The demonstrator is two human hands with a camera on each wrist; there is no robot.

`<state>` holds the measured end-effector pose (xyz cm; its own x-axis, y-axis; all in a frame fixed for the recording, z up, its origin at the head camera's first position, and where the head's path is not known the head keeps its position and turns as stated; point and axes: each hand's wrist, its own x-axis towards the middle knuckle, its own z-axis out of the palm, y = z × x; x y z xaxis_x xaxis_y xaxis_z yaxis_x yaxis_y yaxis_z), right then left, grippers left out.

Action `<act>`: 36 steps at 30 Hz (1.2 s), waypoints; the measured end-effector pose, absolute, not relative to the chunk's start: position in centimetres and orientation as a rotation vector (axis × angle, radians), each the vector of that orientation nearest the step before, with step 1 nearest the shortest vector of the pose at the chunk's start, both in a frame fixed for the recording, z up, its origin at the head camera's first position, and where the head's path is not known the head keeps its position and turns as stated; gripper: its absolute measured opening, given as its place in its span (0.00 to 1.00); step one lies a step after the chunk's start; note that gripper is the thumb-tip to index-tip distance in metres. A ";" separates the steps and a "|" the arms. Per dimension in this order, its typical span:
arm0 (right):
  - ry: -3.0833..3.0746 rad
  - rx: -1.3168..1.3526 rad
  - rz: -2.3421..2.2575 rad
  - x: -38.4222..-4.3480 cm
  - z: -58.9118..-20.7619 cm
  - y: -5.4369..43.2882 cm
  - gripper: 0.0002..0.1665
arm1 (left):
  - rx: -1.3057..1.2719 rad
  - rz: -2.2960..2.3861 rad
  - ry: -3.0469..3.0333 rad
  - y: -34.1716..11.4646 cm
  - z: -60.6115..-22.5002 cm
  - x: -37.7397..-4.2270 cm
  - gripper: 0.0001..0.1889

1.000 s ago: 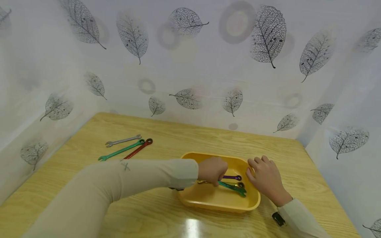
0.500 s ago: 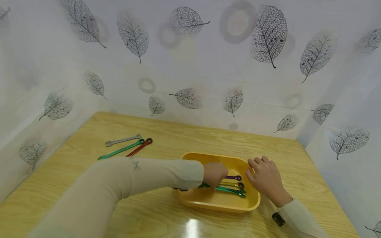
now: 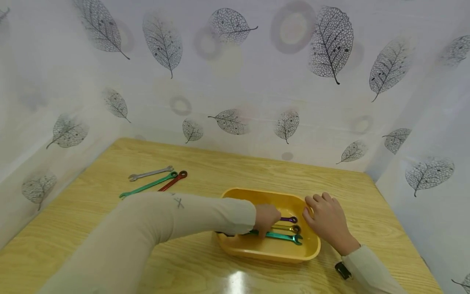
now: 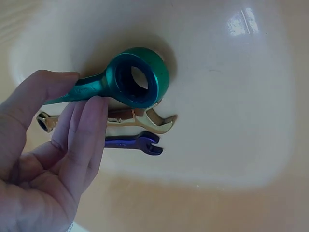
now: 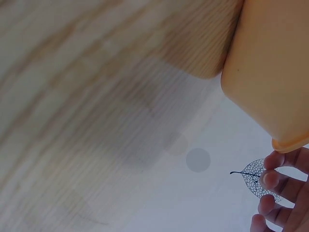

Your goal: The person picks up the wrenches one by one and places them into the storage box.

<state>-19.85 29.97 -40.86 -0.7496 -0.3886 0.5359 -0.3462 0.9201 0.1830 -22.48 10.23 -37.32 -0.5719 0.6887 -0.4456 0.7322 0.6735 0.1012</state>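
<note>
My left hand reaches into a yellow plastic basin. Between thumb and fingers it pinches a green ratchet wrench, whose ring end sticks out past the fingertips in the left wrist view. Beneath the hand a gold wrench and a purple wrench lie side by side on the basin floor; the hand partly covers them in the head view. At the basin's right end, my right hand holds the rim, thumb at the inner side and fingers at the outer side.
On the table at the left lie a silver wrench, another green wrench and a red wrench, partly hidden by the left sleeve. Leaf-patterned cloth surrounds the table at back and sides.
The green wrench in my left hand has turned to lie nearly parallel with the gold one. My left hand has shifted slightly right. The right hand stays at the rim.
</note>
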 end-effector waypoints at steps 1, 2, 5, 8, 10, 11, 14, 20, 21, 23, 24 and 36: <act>-2.488 0.524 -0.093 -19.9 -40.9 29.9 0.07 | 1.108 -0.146 2.431 10.3 -37.5 -22.6 0.18; -2.487 0.524 -0.091 -19.9 -40.9 29.9 0.07 | 1.115 -0.164 2.428 10.4 -37.7 -22.7 0.18; -2.484 0.525 -0.084 -19.9 -40.8 29.9 0.07 | 1.141 -0.202 2.426 10.7 -38.3 -23.0 0.18; -2.485 0.526 -0.080 -19.9 -40.8 29.9 0.07 | 1.156 -0.214 2.424 10.7 -38.2 -23.0 0.18; -2.486 0.528 -0.078 -19.9 -40.8 29.9 0.07 | 1.156 -0.215 2.425 10.7 -38.0 -22.9 0.18; -2.487 0.528 -0.078 -19.9 -40.8 29.9 0.07 | 1.157 -0.215 2.426 10.6 -37.8 -22.8 0.18; -2.493 0.528 -0.080 -19.9 -40.8 29.9 0.07 | 1.153 -0.206 2.429 10.5 -37.6 -22.6 0.18; -2.501 0.519 -0.094 -19.8 -40.7 29.9 0.06 | 1.119 -0.187 2.430 10.7 -38.0 -22.8 0.17; -2.501 0.519 -0.095 -19.8 -40.7 29.8 0.06 | 1.114 -0.191 2.431 10.7 -38.1 -22.9 0.17; -2.501 0.517 -0.097 -19.7 -40.7 29.8 0.06 | 1.107 -0.201 2.435 10.8 -38.4 -23.0 0.17; -2.501 0.516 -0.098 -19.7 -40.7 29.8 0.06 | 1.098 -0.205 2.438 10.9 -38.5 -23.0 0.17; -2.499 0.511 -0.092 -19.7 -40.6 29.8 0.07 | 1.051 -0.191 2.439 10.9 -38.5 -23.1 0.16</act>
<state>-19.70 29.75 -40.65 -0.7582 -0.3788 0.5307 -0.3386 0.9243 0.1761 -23.13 10.91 -38.49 -0.5935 0.6491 -0.4759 0.7153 0.6964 0.0578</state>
